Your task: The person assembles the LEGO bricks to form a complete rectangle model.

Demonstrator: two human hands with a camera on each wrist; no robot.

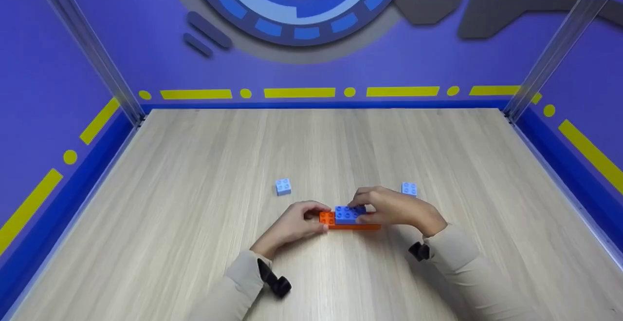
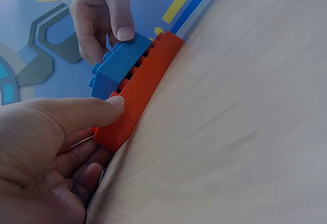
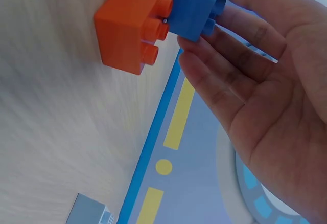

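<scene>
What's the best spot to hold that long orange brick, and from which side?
Probably the left end of the orange brick, from the left, pinching its long walls: the near one is flat, and the blue brick and right hand are farther right.

The left arm (image 1: 236,282) and right arm (image 1: 472,262) reach forward and in. The left hand (image 1: 291,224) pinches with its thumb (image 2: 87,111) and fingers (image 2: 88,177). The right hand (image 1: 393,207) pinches too, near the left hand but apart.

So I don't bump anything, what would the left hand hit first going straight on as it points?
Probably the blue brick, over the orange brick whose end the left hand grips; the gap's hard to judge.
</scene>
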